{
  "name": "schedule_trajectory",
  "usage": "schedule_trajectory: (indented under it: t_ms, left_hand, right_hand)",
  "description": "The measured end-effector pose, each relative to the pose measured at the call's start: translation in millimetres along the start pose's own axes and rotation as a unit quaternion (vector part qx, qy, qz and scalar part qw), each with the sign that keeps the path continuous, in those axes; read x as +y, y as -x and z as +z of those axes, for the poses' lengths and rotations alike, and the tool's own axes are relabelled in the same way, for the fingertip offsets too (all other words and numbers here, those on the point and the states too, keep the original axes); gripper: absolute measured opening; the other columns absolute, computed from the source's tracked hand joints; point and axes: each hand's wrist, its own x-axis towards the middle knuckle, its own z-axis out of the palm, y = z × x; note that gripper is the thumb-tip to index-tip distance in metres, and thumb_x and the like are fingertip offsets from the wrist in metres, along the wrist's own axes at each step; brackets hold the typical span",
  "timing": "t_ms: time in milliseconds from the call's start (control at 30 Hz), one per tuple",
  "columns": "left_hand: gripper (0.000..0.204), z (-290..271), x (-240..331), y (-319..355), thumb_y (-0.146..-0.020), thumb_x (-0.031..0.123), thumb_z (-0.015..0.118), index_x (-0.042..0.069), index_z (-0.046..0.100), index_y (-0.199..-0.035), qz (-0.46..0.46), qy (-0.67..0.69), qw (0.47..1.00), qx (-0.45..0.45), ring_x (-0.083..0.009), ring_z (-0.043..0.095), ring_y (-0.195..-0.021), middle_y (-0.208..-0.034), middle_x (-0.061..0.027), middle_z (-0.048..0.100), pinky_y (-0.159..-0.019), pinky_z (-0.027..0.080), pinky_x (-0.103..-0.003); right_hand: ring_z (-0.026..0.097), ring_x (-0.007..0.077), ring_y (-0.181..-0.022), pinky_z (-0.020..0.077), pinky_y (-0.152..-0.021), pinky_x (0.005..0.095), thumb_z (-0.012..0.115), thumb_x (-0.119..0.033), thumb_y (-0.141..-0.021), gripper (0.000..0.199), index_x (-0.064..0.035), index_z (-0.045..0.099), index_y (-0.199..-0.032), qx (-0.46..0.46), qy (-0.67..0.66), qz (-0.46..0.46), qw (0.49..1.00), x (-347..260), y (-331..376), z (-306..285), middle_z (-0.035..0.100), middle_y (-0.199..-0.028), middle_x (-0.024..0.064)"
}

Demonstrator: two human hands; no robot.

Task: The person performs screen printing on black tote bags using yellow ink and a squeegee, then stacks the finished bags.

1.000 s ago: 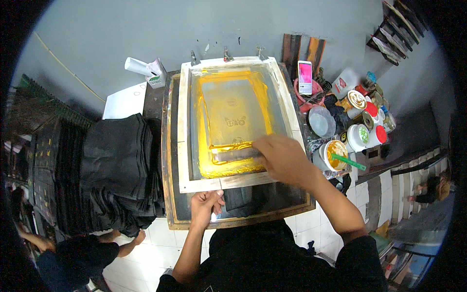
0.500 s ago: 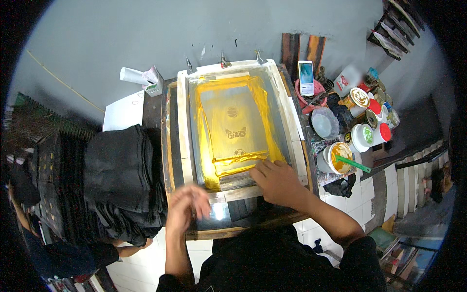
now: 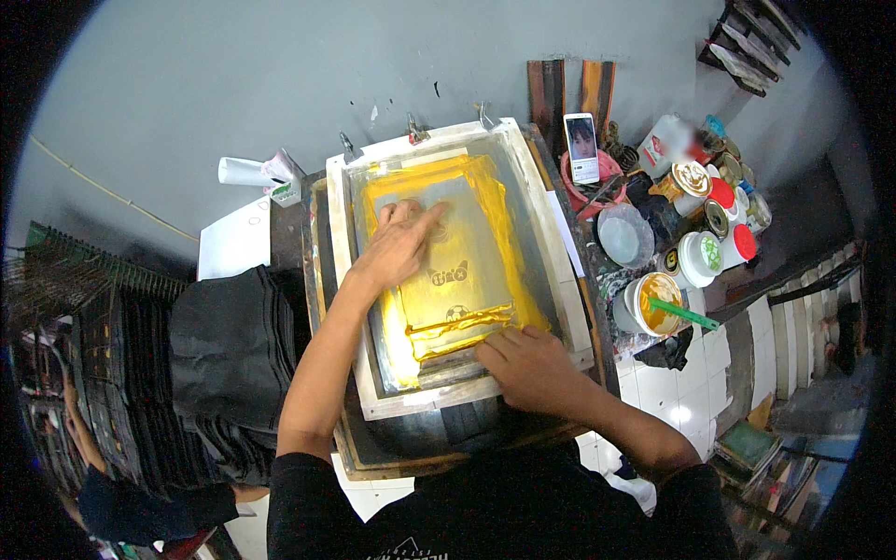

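Note:
A silk-screen frame (image 3: 551, 252) with white wooden edges lies before me, its mesh smeared with yellow ink and showing small dark motifs. My left hand (image 3: 401, 245) reaches over the upper left of the mesh, fingers spread and slightly blurred; whether the fingertips touch it I cannot tell. At the near end, the fingers of my right hand (image 3: 527, 366) are closed around the right part of a squeegee (image 3: 446, 368). A thick ridge of yellow ink (image 3: 457, 327) runs along the squeegee's far side.
Stacked black fabric pieces (image 3: 229, 350) stand at the left. Right of the frame are an ink tub (image 3: 635, 308) with a green stirrer (image 3: 686, 315), a phone (image 3: 581, 159), a clear bowl (image 3: 623, 236) and several containers. Clamps (image 3: 417, 131) hold the frame's far edge. Another person's arm (image 3: 86, 429) shows far left.
My left hand has moved from the frame's near edge up and forward over the mesh. My right hand stays on the squeegee. The phone's screen picture has changed.

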Motion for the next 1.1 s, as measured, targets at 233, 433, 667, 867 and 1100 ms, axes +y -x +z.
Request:
schedule_trajectory:
  t_ms: [233,433,667,867,1100]
  left_hand:
    - [0.057,4.0,-0.4,5.0,-0.090,0.003,0.053,0.012,0.052,-0.146,0.019,-0.012,0.998,0.050,-0.0343,0.048,-0.110,-0.112,-0.0178,0.062,-0.101,0.036,-0.043]
    - [0.055,3.3,0.7,5.0,-0.092,0.007,0.053,0.013,0.052,-0.146,0.040,-0.005,0.998,0.058,-0.0349,0.047,-0.106,-0.111,-0.0199,0.059,-0.096,0.037,-0.042]
    - [0.051,7.0,0.7,4.9,-0.092,0.009,0.054,0.011,0.055,-0.143,0.042,-0.008,0.997,0.064,-0.0330,0.047,-0.105,-0.109,-0.0187,0.059,-0.093,0.037,-0.042]
    - [0.051,-4.1,6.4,7.2,-0.091,0.010,0.056,0.011,0.056,-0.143,0.027,0.006,0.999,0.037,-0.0325,0.047,-0.107,-0.107,-0.0186,0.061,-0.095,0.035,-0.039]
    - [0.056,3.4,-0.7,13.9,-0.091,0.009,0.055,0.009,0.052,-0.147,0.059,-0.026,0.995,0.071,-0.0308,0.048,-0.112,-0.108,-0.0185,0.065,-0.099,0.033,-0.040]
  right_hand:
    - [0.066,0.0238,-0.094,0.0521,-0.079,0.0378,0.070,-0.011,-0.070,0.035,-0.0086,0.062,-0.105,0.002,0.021,-0.007,1.000,-0.7,0.0,-0.4,0.065,-0.096,0.0051]
    - [0.066,0.0236,-0.093,0.0518,-0.079,0.0376,0.070,-0.011,-0.071,0.036,-0.0085,0.062,-0.106,0.004,0.023,-0.004,1.000,-0.9,2.5,0.3,0.064,-0.097,0.0049]
    - [0.066,0.0240,-0.090,0.0517,-0.076,0.0372,0.067,-0.010,-0.072,0.030,-0.0088,0.061,-0.101,0.036,0.019,-0.003,0.999,-3.5,2.4,-0.4,0.063,-0.092,0.0054]
    - [0.066,0.0240,-0.089,0.0521,-0.075,0.0376,0.066,-0.010,-0.074,0.026,-0.0083,0.061,-0.099,0.044,0.020,-0.004,0.999,-2.3,3.4,0.5,0.063,-0.091,0.0055]
    - [0.065,0.0270,-0.090,0.0535,-0.076,0.0417,0.059,-0.012,-0.082,0.016,-0.0074,0.059,-0.097,0.025,0.004,-0.004,1.000,-4.5,2.2,-0.7,0.062,-0.092,0.0084]
